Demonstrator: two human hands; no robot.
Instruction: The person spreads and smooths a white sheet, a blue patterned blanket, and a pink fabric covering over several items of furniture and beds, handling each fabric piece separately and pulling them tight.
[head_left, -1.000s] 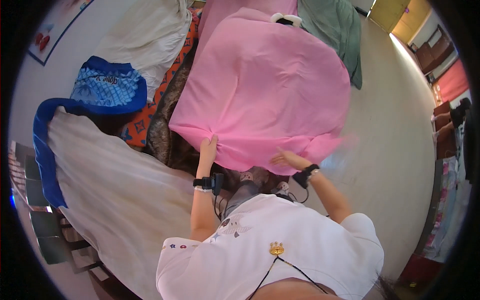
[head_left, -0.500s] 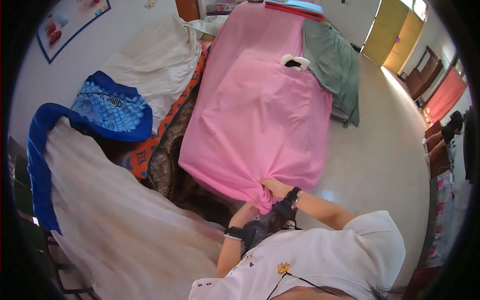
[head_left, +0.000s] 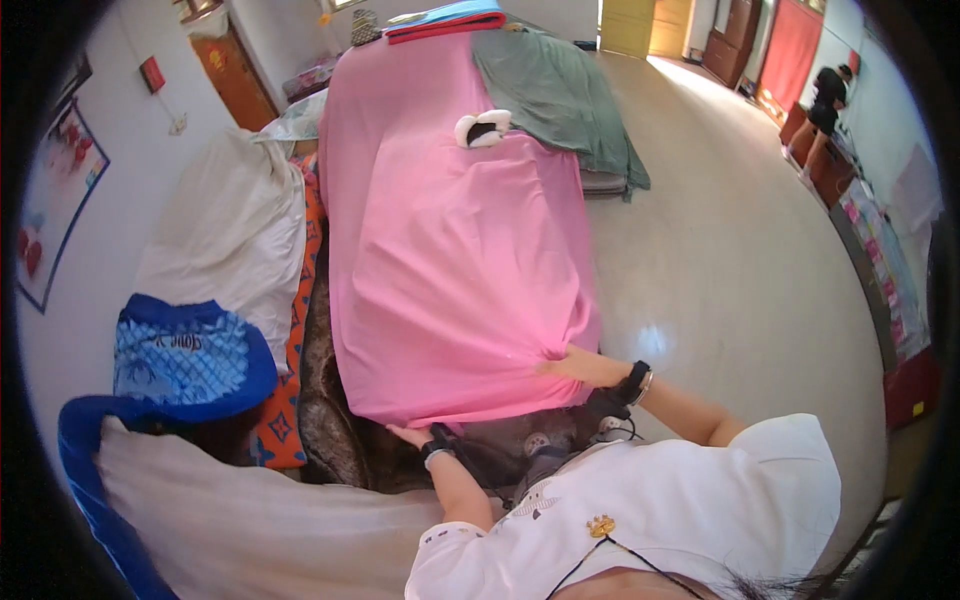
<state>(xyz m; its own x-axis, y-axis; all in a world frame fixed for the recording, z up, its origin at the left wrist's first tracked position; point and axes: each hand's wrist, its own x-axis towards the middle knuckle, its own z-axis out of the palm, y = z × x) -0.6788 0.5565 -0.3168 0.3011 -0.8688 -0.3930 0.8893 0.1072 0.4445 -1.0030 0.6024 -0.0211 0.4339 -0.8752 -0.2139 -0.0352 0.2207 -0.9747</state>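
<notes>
A pink sheet point(head_left: 455, 270) covers a long, bed-like shape in front of me, its near edge hanging toward my body. My right hand point(head_left: 588, 367) is closed on the sheet near its front right corner, and creases fan out from the grip. At the front left part of the hem is my left hand point(head_left: 410, 435), with fingers stretched out and touching the lower edge; its fingertips are partly hidden by the cloth. A white and black headband-like item point(head_left: 483, 128) lies on top of the sheet. Both wrists wear dark bands.
Left of the pink sheet lie a white cloth point(head_left: 225, 215), a blue patterned cover point(head_left: 190, 355) and an orange patterned mat point(head_left: 283, 425). A beige blanket with blue trim point(head_left: 240, 500) spreads near left. Green cloth point(head_left: 560, 95) drapes at the far right. Another person point(head_left: 828, 105) stands far right.
My hands have moved apart: the left went left along the hem, while the right keeps hold of the sheet. The bunched cloth between them has spread out flat. The view has shifted.
</notes>
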